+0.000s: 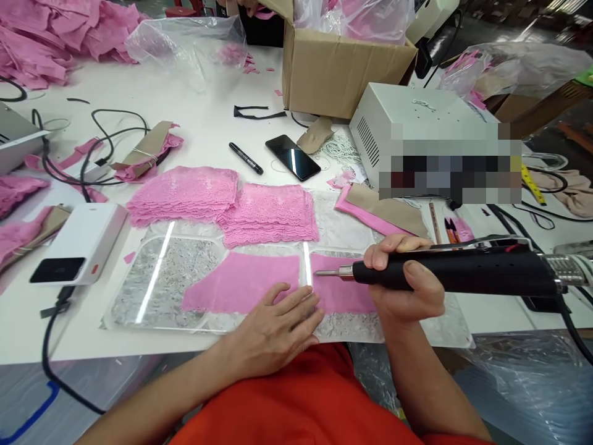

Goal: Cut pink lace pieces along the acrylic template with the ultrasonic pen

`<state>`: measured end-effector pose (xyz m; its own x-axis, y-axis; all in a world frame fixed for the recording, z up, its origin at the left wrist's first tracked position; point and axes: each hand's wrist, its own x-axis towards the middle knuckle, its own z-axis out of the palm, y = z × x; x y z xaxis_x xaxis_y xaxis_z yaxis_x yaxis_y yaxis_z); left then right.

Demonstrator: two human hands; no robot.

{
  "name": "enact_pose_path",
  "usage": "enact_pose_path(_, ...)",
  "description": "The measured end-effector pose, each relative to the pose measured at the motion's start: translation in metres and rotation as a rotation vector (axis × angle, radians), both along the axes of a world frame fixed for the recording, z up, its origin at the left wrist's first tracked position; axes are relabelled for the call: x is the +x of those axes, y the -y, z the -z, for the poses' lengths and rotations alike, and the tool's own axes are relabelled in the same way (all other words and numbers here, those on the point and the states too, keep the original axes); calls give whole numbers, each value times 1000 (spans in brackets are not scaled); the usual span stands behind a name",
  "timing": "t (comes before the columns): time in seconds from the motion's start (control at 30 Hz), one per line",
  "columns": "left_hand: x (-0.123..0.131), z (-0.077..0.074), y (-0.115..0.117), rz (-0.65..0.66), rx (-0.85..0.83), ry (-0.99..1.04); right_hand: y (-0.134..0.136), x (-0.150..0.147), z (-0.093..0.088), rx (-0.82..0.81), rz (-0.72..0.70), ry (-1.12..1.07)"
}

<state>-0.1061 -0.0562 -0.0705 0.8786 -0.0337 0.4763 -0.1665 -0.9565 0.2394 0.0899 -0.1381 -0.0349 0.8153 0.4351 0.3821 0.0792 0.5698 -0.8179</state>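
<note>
My right hand (405,281) is wrapped around a black handheld power tool (463,272) with a slim metal tip, which looks like an ultrasonic welder. The tip points left, over the right-hand pink fabric piece (343,290); whether it touches the cloth I cannot tell. My left hand (282,327) lies flat with fingers stretched, over the lower edge of the left-hand pink fabric piece (250,284). Both pieces lie on a clear-topped work board (157,284), with a pale strip between them. Behind them sit two stacks of pink lace pieces, the left stack (185,191) and the right stack (273,210).
A grey metal box (393,117) and a cardboard carton (343,74) stand at the back right. A phone (293,156) and a black marker (246,158) lie behind the stacks. On the left are a white power bank (86,241), cables and bundled pink cloth (148,151).
</note>
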Motion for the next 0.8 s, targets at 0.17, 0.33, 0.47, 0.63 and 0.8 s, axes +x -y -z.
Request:
enact_pose_path(0.17,1,2,-1,23,10,-33,0,-1,2,-12,-15,16)
enact_pose_path(0.33,0,1,-1,31,7,-47,1,0,2,-8,-33,40)
enact_pose_path(0.47,0,2,-2,31,8,-53,0,-1,2,-36,-20,61)
enact_pose_path(0.63,-3,2,-2,36,5,-52,3,1,-1,-6,-58,12)
enact_pose_path(0.8,-5,-2,-3,80,21,-56,14,5,-4,-4,-200,-42)
